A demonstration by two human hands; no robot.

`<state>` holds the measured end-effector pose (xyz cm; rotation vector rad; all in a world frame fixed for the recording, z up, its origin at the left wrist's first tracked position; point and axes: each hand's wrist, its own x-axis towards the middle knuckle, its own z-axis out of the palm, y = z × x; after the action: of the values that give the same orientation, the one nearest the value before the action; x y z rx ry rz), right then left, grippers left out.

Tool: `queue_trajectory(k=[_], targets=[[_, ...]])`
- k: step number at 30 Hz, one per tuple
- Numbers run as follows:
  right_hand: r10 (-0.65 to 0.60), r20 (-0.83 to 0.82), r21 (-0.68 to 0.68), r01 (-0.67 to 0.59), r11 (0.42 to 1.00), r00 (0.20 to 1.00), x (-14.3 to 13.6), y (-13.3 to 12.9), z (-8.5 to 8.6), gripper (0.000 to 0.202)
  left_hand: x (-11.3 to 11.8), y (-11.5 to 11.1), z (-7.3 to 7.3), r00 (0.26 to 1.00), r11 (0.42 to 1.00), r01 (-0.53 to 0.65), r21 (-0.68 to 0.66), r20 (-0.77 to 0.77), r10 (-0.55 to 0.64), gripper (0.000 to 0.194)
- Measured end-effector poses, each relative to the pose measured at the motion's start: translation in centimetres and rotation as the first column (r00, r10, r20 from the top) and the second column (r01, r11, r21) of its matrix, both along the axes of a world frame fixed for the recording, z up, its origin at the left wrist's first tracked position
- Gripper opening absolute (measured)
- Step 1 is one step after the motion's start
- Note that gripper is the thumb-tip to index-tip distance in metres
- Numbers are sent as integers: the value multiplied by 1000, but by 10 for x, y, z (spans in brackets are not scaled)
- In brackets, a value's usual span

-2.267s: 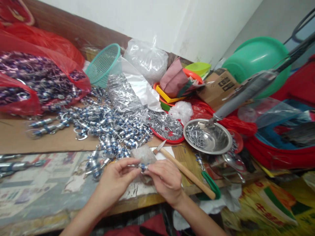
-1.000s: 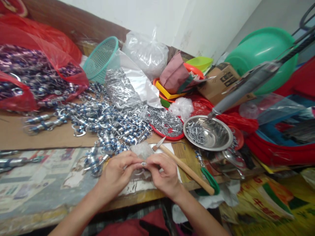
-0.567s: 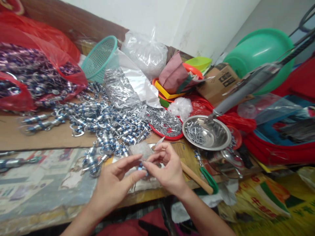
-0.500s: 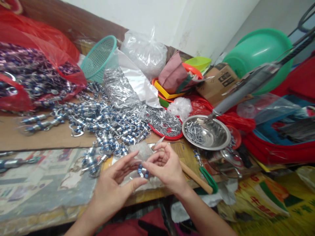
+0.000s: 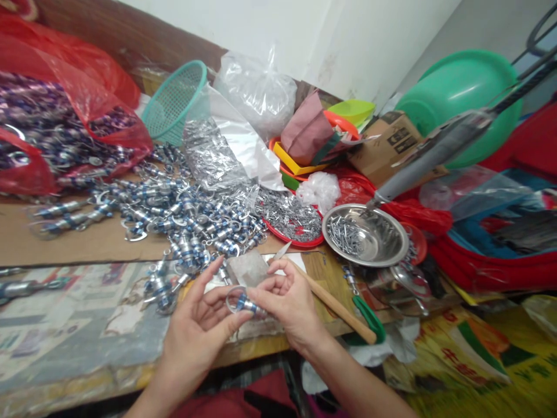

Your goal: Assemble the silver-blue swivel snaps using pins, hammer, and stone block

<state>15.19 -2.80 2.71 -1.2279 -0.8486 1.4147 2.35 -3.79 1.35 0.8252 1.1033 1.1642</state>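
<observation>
Between my two hands is a small silver-and-blue metal piece [image 5: 245,303] with a thin curved ring at its left end. My right hand [image 5: 285,302] pinches the piece between thumb and fingers. From the left, my left hand [image 5: 198,316] curls round the ring, thumb against the lower side of the piece and index finger raised. Just beyond the fingers sits a greyish block [image 5: 247,268] on the bench. A hammer's wooden handle [image 5: 339,305] lies to the right of my right hand; its head is not clearly visible. A heap of similar metal pieces [image 5: 187,217] spreads beyond my left hand.
A red plate [image 5: 278,235] of small metal parts and a steel bowl [image 5: 391,232] of pins stand beyond my right hand. A grey tool shaft [image 5: 430,154] slants above the bowl. At the back left are a red bag [image 5: 100,69] of pieces and a turquoise basket [image 5: 176,96].
The piece has turned so that its ring now shows at the left. My left fingers have shifted slightly left, and my right hand has drawn a little left and down.
</observation>
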Motion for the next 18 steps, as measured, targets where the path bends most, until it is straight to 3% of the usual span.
queue_trajectory(k=[3,5,7,8,9,10,14,18], targets=[[79,94,8,-80,997,992,2,1,-3,39,-1,1,-4,1000,1000,-6,22,7,6,81],[169,299,41,-190,981,939,12,12,-4,31,-5,5,-7,1000,1000,6,18,5,-6,82],[110,661,108,-240,965,742,32,36,-5,22,-10,10,-10,999,999,35,-15,-1,-35,82],[-36,836,178,-208,962,548,44,51,-6,20,-12,13,-10,998,998,56,-34,0,-56,82],[-145,952,207,-214,955,271,58,68,-7,23,-14,16,-11,997,996,79,-50,3,-79,81],[-169,970,204,-202,958,175,71,85,-8,27,-15,19,-10,995,993,102,-64,7,-102,80],[-59,998,52,-263,963,-18,107,133,-15,26,-14,27,-5,986,981,168,-91,8,-168,81],[8,990,-51,-301,952,-143,110,145,-23,27,-13,31,0,979,975,199,-102,-31,-203,76]])
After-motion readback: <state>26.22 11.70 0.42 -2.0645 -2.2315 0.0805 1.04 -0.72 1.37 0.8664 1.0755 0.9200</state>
